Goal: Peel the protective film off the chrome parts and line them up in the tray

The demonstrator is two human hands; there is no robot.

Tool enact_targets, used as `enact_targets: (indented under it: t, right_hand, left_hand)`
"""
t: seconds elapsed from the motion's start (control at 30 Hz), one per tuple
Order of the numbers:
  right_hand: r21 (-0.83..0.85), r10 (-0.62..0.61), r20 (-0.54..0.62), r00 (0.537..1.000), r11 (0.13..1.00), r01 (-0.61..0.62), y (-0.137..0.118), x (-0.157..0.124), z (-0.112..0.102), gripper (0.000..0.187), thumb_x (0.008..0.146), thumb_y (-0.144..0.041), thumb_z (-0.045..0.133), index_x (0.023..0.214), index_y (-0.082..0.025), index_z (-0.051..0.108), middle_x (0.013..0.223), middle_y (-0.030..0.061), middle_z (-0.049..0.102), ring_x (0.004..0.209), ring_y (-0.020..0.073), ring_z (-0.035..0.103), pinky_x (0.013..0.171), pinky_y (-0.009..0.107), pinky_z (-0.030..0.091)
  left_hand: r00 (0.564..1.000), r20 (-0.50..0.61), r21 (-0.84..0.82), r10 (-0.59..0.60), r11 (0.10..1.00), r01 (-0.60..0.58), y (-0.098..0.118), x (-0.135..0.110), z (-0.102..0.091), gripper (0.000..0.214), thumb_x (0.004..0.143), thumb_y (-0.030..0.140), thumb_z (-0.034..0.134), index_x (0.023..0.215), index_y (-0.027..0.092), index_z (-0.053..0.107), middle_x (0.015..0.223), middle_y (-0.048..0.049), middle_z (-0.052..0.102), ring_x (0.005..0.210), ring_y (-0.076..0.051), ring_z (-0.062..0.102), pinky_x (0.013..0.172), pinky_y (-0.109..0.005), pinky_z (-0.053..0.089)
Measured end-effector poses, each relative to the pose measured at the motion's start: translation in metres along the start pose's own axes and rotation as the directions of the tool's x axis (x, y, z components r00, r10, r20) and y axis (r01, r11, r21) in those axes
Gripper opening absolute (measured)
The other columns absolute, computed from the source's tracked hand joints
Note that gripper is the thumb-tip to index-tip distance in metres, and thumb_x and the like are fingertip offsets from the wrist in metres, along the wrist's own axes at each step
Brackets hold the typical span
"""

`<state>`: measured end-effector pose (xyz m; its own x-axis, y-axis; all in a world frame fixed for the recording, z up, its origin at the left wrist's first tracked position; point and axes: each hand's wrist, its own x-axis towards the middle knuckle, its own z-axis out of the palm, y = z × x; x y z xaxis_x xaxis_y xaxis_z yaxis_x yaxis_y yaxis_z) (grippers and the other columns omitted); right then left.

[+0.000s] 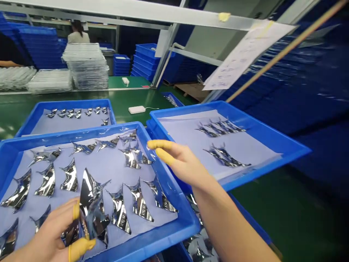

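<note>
My left hand [53, 233], with yellow finger cots on thumb and finger, grips a shiny chrome-like curved part [94, 203] with pointed tips. It is held over the near blue tray [174, 233], at the lower left. Several similar mirror-finish parts [118, 211] lie in that tray on a pale liner. My right hand [181, 160], also wearing yellow finger cots, hovers by the tray's right rim. Its thumb and forefinger stretch out slightly apart, with nothing visible between them. The right-hand blue tray [261, 125] lies just beyond it, with several more chrome parts [227, 156].
Another blue tray [73, 103] with small shiny parts sits behind on the green table [122, 92]. White device [136, 109] with a cable lies there. Clear plastic trays [85, 67] are stacked farther back. A metal frame bar [136, 12] crosses overhead. Two people [78, 34] appear behind.
</note>
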<state>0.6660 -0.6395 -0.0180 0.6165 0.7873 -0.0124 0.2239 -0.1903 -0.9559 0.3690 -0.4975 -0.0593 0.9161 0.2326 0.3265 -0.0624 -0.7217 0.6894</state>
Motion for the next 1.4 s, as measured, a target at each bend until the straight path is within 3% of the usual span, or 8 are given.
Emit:
enact_targets:
  t: [0.17,0.33,0.43,0.57,0.7,0.87,1.13,1.4]
  right_hand:
    - [0.046,-0.183,0.533,0.826,0.981,0.188,-0.043,-0.026,0.049,0.014,0.086,-0.025,0.061,0.077,-0.018,0.07,0.08,0.0046,0.071,0.075,0.0164,0.064,0.075,0.031,0.051]
    - [0.155,-0.08,0.716,0.694,0.987,-0.045,-0.05,-0.022,0.088,0.019,0.084,-0.032,0.066,0.085,-0.015,0.072,0.073,0.0009,0.062,0.066,0.0116,0.052,0.067,0.026,0.046]
    - [0.205,-0.04,0.744,0.667,0.964,-0.17,-0.05,-0.02,0.097,0.027,0.079,-0.041,0.074,0.079,-0.014,0.072,0.072,0.0005,0.06,0.067,0.0111,0.049,0.067,0.025,0.044]
    - [0.256,-0.009,0.75,0.661,0.926,-0.278,-0.043,-0.019,0.104,0.031,0.073,-0.044,0.079,0.078,-0.014,0.071,0.076,0.0026,0.063,0.07,0.0129,0.053,0.07,0.028,0.046]
    - [0.338,0.042,0.713,0.7,0.854,-0.395,-0.03,-0.02,0.111,0.03,0.069,-0.04,0.083,0.073,-0.015,0.067,0.071,0.0009,0.062,0.066,0.011,0.053,0.064,0.025,0.046]
    - [0.342,0.168,0.715,0.679,0.763,-0.548,-0.021,-0.017,0.113,0.034,0.061,-0.038,0.089,0.067,-0.015,0.064,0.061,-0.0029,0.061,0.055,0.0071,0.053,0.056,0.021,0.042]
    - [0.446,0.137,0.706,0.695,0.676,-0.586,-0.014,-0.016,0.113,0.039,0.063,-0.045,0.087,0.07,-0.016,0.063,0.061,-0.0031,0.062,0.053,0.0065,0.055,0.054,0.021,0.045]
    - [0.504,0.099,0.67,0.736,0.667,-0.548,-0.014,-0.016,0.11,0.032,0.07,-0.04,0.084,0.073,-0.017,0.062,0.066,-0.0031,0.062,0.057,0.0081,0.057,0.056,0.022,0.046]
  left_hand:
    - [0.999,-0.015,0.017,0.052,0.999,-0.052,0.011,0.007,-0.008,0.02,0.086,0.021,0.061,0.105,0.026,0.059,0.091,-0.0026,0.07,0.086,-0.019,0.067,0.076,-0.024,0.058]
    - [0.998,0.001,0.005,0.069,0.998,-0.069,0.016,0.006,-0.015,0.021,0.083,0.013,0.061,0.099,0.025,0.057,0.085,-0.0005,0.067,0.077,-0.018,0.064,0.074,-0.025,0.056]
    - [0.998,-0.016,0.002,0.06,0.998,-0.06,0.017,0.008,-0.02,0.021,0.084,0.014,0.06,0.102,0.026,0.057,0.084,0.0003,0.067,0.077,-0.018,0.064,0.07,-0.024,0.055]
    - [0.999,-0.05,-0.068,0.015,0.998,-0.019,0.016,0.012,-0.023,0.002,0.089,0.025,0.06,0.089,0.025,0.058,0.072,0.0017,0.063,0.066,-0.016,0.061,0.06,-0.022,0.054]
    - [0.998,-0.051,-0.105,-0.039,0.994,0.033,0.011,0.014,-0.021,0.016,0.09,0.036,0.061,0.08,0.024,0.061,0.067,0.0012,0.063,0.061,-0.015,0.06,0.058,-0.022,0.054]
    - [0.994,-0.042,-0.18,-0.099,0.979,0.09,0.006,0.009,-0.017,0.02,0.09,0.045,0.059,0.094,0.026,0.062,0.071,0.0013,0.062,0.065,-0.016,0.06,0.062,-0.024,0.056]
    - [0.994,-0.04,-0.104,-0.101,0.99,0.096,-0.003,-0.003,-0.011,0.015,0.085,0.037,0.067,0.087,0.025,0.057,0.072,0.0017,0.057,0.066,-0.016,0.058,0.064,-0.023,0.056]
    - [0.994,0.055,-0.25,-0.096,0.962,0.107,-0.003,0.0,-0.01,0.007,0.088,0.019,0.061,0.083,0.023,0.061,0.075,-0.0003,0.063,0.077,-0.017,0.063,0.079,-0.029,0.058]
